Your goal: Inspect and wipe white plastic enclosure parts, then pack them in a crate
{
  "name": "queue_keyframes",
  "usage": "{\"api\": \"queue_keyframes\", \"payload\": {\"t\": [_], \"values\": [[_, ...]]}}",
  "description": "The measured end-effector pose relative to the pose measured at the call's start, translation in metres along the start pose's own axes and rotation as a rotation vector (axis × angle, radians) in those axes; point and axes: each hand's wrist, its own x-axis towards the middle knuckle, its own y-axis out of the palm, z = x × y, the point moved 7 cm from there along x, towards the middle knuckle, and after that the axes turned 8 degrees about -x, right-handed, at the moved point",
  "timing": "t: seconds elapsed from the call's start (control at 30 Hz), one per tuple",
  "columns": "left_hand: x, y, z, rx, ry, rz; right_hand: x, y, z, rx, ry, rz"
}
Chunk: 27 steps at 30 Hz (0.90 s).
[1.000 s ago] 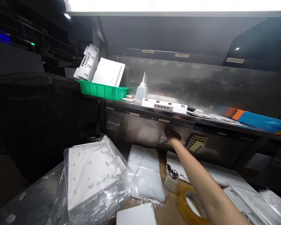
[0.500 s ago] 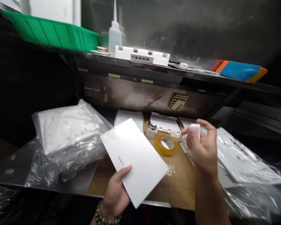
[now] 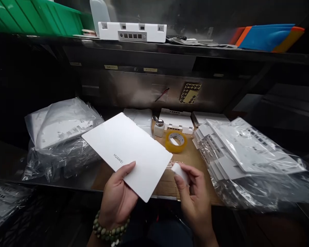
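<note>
A flat white panel (image 3: 134,151) marked HUAWEI is tilted in front of me, its thumb-side edge gripped by my left hand (image 3: 121,195), which wears a green bead bracelet (image 3: 109,228). Near the panel's right corner, my right hand (image 3: 195,195) pinches a small white block (image 3: 180,171) between thumb and fingers. Just behind sit a roll of yellow tape (image 3: 176,141) and a small bottle with a metal top (image 3: 159,127), on brown cardboard (image 3: 167,181).
Plastic-wrapped white panels lie at left (image 3: 64,130) and right (image 3: 262,151). White housings (image 3: 176,120) stand behind the tape. A shelf (image 3: 170,49) above carries a green bin (image 3: 36,19), a white device (image 3: 134,31) and blue folders (image 3: 267,37).
My right hand has come down and left with the white block, close to the panel. The panel now lies flatter and further left in view, and the camera view has shifted.
</note>
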Motion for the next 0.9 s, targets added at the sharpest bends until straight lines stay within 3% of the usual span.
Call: {"api": "queue_keyframes", "payload": {"t": [0.1,0.2,0.33,0.5,0.73,0.9], "values": [[-0.009,-0.003,-0.002,0.022,0.034,-0.035,0.012,-0.003,0.011,-0.105,-0.115,-0.104],[-0.015,-0.006,-0.003,0.035,0.053,-0.054,0.015,-0.001,0.015,-0.172,-0.143,-0.133],[-0.015,-0.006,-0.003,0.059,0.059,-0.045,0.004,0.008,0.023,-0.160,-0.184,-0.073],[-0.013,-0.008,-0.004,0.058,0.058,-0.063,-0.006,0.014,0.040,-0.126,-0.334,0.041],[-0.016,-0.011,-0.006,0.077,0.037,-0.051,0.009,0.004,0.018,-0.158,-0.241,-0.144],[-0.014,-0.014,-0.011,0.079,0.056,-0.042,-0.005,0.015,0.037,-0.091,-0.347,0.030]]}}
